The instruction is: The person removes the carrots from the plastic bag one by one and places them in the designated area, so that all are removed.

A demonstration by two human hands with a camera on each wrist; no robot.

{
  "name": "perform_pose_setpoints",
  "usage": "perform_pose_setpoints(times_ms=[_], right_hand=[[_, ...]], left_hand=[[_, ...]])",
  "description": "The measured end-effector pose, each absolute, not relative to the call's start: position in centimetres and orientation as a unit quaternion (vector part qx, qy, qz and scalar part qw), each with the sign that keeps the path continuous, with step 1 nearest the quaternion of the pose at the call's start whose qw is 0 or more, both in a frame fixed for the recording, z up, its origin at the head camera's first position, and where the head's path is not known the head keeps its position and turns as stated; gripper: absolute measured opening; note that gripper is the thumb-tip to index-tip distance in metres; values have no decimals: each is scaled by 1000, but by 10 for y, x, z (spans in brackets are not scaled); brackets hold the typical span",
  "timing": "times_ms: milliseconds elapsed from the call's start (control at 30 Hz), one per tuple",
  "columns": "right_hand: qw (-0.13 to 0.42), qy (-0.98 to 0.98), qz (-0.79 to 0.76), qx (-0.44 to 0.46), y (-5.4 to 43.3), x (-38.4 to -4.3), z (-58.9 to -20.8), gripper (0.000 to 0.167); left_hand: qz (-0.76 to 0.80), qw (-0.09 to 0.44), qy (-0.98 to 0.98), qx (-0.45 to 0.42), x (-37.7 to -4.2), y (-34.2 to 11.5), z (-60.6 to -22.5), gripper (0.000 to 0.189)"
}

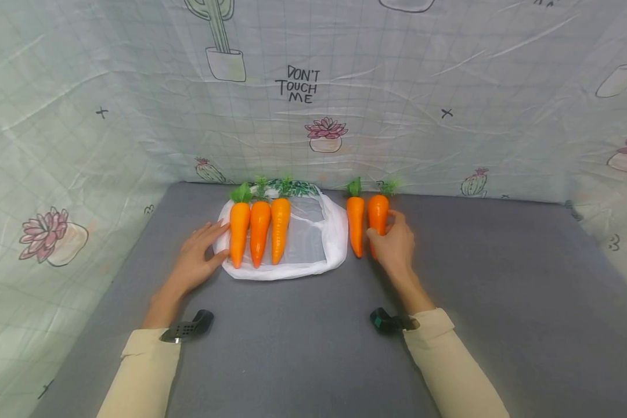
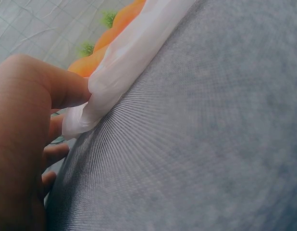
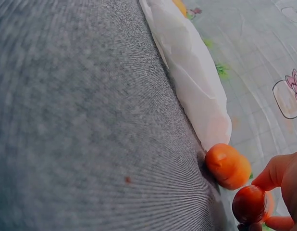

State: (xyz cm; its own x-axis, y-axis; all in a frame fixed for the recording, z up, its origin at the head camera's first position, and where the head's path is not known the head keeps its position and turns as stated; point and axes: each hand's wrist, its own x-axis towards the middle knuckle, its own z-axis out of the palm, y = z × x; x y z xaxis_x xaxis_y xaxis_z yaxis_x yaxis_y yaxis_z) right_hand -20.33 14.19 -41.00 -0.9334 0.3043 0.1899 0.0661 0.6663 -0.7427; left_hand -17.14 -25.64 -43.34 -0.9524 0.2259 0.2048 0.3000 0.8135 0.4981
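Observation:
A white plastic bag (image 1: pixel 336 235) with a rolled rim lies open on the table, and three carrots (image 1: pixel 259 232) with green tops sit side by side on its left part. My left hand (image 1: pixel 195 255) rests against the bag's left rim, thumb and fingers spread apart; in the left wrist view the thumb touches the white rim (image 2: pixel 122 62). To the right of the bag lies a single carrot (image 1: pixel 356 226). Beside it, my right hand (image 1: pixel 395 241) grips another carrot (image 1: pixel 378 210) between thumb and fingers. Its tip (image 3: pixel 249 204) faces the right wrist camera.
The grey table (image 1: pixel 292 342) reaches back to a patterned cloth (image 1: pixel 386 116) that hangs behind and on both sides. Wrist cameras (image 1: pixel 188 328) are strapped at both cuffs. Green leaf print (image 1: pixel 305 188) shows at the bag's far edge.

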Motion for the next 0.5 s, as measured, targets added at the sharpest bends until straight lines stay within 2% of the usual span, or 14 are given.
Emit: perform_pose_setpoints(times_ms=[500], right_hand=[[135,-903,397,-98,142,-208,-419,58]], left_hand=[[-272,60,-951,-133,-172,-256,-434,61]])
